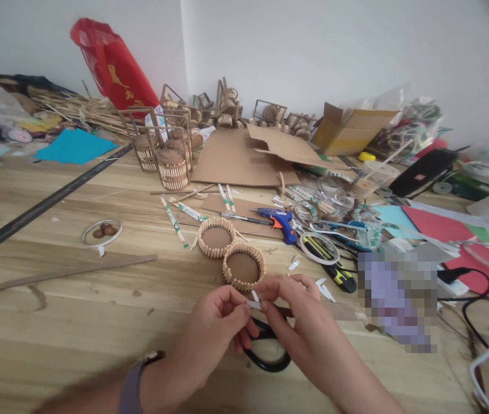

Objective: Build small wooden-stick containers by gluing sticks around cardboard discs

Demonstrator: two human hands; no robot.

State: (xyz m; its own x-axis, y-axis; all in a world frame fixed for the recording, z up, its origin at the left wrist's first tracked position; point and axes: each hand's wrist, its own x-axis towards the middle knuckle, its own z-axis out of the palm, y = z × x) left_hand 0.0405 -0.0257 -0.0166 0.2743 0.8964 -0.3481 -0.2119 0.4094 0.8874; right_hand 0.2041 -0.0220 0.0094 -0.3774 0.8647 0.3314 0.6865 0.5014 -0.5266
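My left hand point(214, 333) and my right hand point(300, 313) meet low in the middle of the view, both pinching a small white strip of tape point(254, 301) between thumb and fingers. Black-handled scissors point(268, 348) lie on the wooden table point(76, 322) just under my hands, partly hidden by them. Right beyond my fingertips sit two round cardboard discs ringed with short wooden sticks, the nearer one point(244, 266) and the farther one point(215, 236), touching each other. A watch band shows on my left wrist.
A blue glue gun point(282, 221), a tape roll point(318, 248) and a utility knife point(339, 276) lie to the right. Stick-built lanterns point(170, 155), flat cardboard point(235, 158), a red bag point(112, 66), coloured paper and cables crowd the back and right. A tape ring point(101, 232) lies at left.
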